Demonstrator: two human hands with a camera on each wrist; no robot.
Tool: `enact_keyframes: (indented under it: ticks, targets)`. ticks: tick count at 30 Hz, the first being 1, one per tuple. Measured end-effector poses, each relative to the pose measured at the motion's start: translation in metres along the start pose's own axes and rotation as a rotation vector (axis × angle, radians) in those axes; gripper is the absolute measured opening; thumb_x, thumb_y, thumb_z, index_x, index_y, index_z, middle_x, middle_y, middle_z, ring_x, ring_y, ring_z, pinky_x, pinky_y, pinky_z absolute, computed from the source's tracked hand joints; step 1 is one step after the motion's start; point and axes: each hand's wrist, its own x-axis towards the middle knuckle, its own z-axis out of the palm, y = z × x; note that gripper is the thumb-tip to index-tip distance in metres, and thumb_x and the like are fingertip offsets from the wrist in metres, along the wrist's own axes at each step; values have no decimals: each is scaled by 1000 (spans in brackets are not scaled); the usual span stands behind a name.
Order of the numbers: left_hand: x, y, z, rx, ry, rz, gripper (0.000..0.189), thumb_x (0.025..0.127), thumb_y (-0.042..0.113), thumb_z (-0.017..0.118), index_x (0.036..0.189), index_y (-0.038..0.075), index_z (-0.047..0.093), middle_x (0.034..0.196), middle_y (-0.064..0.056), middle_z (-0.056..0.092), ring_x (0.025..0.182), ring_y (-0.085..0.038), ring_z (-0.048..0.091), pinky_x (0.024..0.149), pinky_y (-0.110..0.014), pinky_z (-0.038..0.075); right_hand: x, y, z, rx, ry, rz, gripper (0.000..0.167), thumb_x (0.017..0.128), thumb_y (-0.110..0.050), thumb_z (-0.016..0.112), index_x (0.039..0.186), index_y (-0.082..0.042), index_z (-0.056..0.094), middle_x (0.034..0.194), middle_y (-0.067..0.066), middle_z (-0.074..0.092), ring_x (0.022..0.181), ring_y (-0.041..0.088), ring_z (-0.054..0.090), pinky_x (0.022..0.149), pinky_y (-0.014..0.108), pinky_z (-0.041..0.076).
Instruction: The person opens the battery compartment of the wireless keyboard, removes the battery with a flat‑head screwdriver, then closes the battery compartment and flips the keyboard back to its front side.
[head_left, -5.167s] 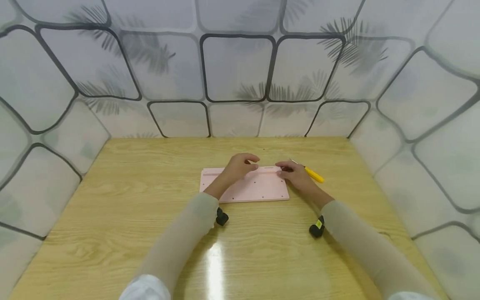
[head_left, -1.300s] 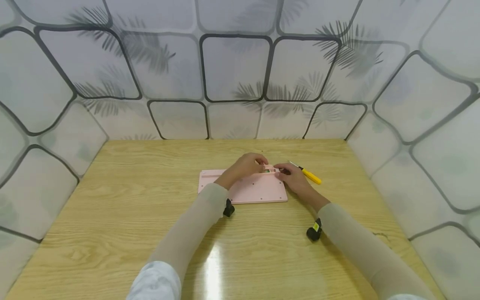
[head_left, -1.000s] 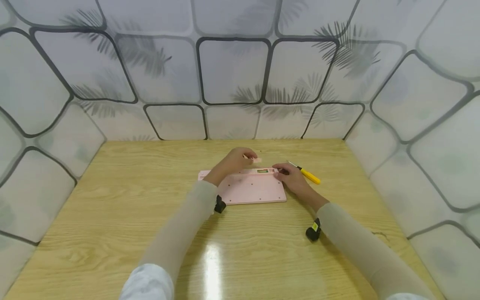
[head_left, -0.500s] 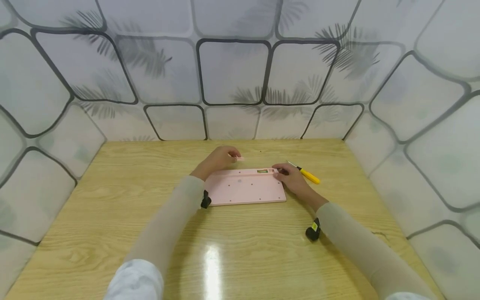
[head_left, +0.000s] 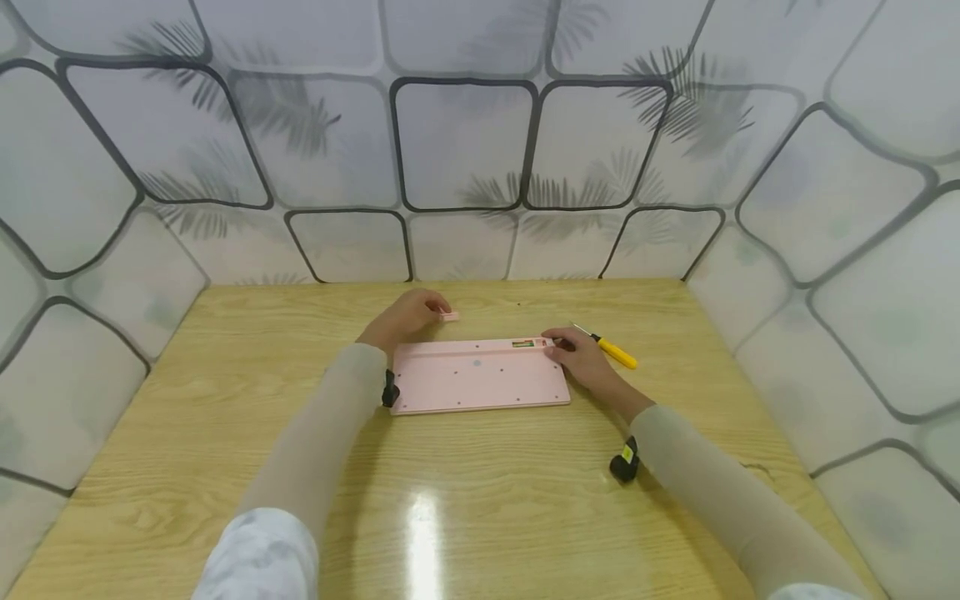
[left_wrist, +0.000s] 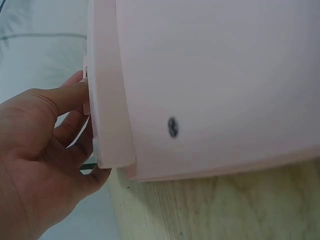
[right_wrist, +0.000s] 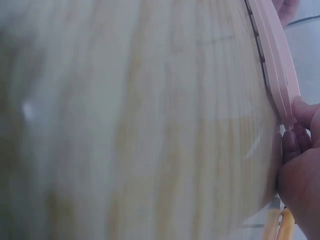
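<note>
A pink keyboard (head_left: pixel 480 385) lies face down on the table, its screw-dotted back upward. Near its far right corner the battery compartment is uncovered, and a green battery (head_left: pixel 522 343) shows inside. My left hand (head_left: pixel 408 317) pinches the small pink battery cover (head_left: pixel 450 317) just beyond the keyboard's far left edge. In the left wrist view, the keyboard (left_wrist: pixel 215 75) hides most of that cover and some fingertips. My right hand (head_left: pixel 588 358) grips the far right corner, thumb on the back and fingers round the edge. Part of the key side (right_wrist: pixel 262 50) shows in the right wrist view.
A screwdriver (head_left: pixel 618 352) with a yellow handle lies just right of my right hand, its shaft pointing away. The wooden table (head_left: pixel 510 500) meets patterned walls (head_left: pixel 465 142) at the back and both sides. A tiny dark speck lies near the back edge.
My left hand has taken the battery cover off the keyboard, uncovering the compartment, and carried it left past the far edge. My right hand has stayed on the keyboard's corner.
</note>
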Motion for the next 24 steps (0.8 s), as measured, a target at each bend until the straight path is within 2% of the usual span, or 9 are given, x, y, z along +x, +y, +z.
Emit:
enact_keyframes:
  ticks: [10,17,24]
  targets:
    - [5,-12,-8,5,2,-27,26,100,4,58,123,5,70,132,-16,63,122,-31,55,109,-47,43,3,3,0,-4,-5,-1,32,104,-20,58,135,-14,62,123,10,57,105,26,48,91,37,42]
    - [0,-13,-15,44,2,-62,26,101,7,59,125,5,68,132,-17,62,124,-34,56,108,-49,44,2,0,0,-23,0,-11,32,104,-19,58,135,-12,62,121,11,57,104,26,48,89,38,42]
    - [-3,-15,-18,10,19,-104,25,101,8,59,125,7,68,133,-16,61,126,-34,55,108,-50,44,2,-1,-1,-42,2,-17,32,104,-20,58,135,-12,62,122,11,58,104,25,49,90,37,42]
